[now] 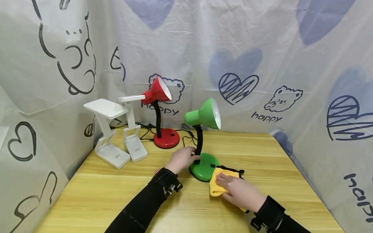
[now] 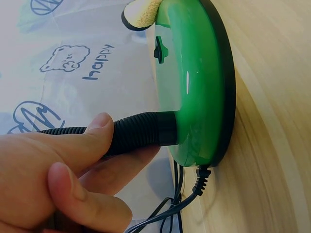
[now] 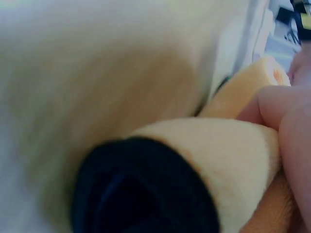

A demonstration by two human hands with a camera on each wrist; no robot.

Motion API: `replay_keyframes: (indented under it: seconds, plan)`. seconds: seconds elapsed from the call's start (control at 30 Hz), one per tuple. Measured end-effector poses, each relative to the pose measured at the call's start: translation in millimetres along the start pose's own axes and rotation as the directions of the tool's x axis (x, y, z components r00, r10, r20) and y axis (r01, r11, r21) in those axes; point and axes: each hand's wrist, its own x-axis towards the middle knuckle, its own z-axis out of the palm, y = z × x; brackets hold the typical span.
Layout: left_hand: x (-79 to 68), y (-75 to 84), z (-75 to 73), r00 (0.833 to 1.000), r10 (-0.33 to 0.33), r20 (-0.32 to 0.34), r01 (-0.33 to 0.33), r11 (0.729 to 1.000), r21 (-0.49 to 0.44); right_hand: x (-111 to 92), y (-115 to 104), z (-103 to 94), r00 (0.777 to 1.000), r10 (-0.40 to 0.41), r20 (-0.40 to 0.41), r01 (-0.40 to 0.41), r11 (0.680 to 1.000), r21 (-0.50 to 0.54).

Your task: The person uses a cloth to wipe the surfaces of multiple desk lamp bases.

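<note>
The green lamp (image 1: 199, 139) stands between your hands, short of the tabletop's (image 1: 198, 210) back edge, neck (image 2: 138, 131) near upright. Your left hand (image 1: 183, 159), nearer, grips that neck low; your right hand (image 1: 243, 192) grasps the yellow cloth (image 1: 215, 187) at the base's (image 1: 204, 170) front-right rim. Cloth underside hidden; right wrist view blurred.

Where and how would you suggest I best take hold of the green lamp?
I'd grip the green lamp by its black neck, low above the base, coming from the left, as the left hand does: the neck is slim and rises from the base's left part, while the yellow cloth lies at its front right.
</note>
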Motion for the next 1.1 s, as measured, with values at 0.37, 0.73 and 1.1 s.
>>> replay_keyframes:
  seconds: [0.37, 0.73, 1.1]
  plan:
    - [-1.9, 1.9, -0.1, 1.0, -0.01, 0.005, 0.01, 1.0, 0.007, 31, -36, 8.7, 0.975, -0.202, -0.091, 0.187, 0.971, -0.149]
    - [-2.8, 3.6, -1.8, 1.0, -0.011, 0.012, 0.011, 1.0, -0.004, 82, -46, 15.0, 0.946, -0.295, -0.137, 0.252, 0.931, -0.264]
    - [-3.8, 1.9, -4.5, 1.0, 0.008, -0.006, -0.008, 1.0, -0.003, 106, -45, 16.5, 0.949, -0.284, -0.135, 0.236, 0.926, -0.294]
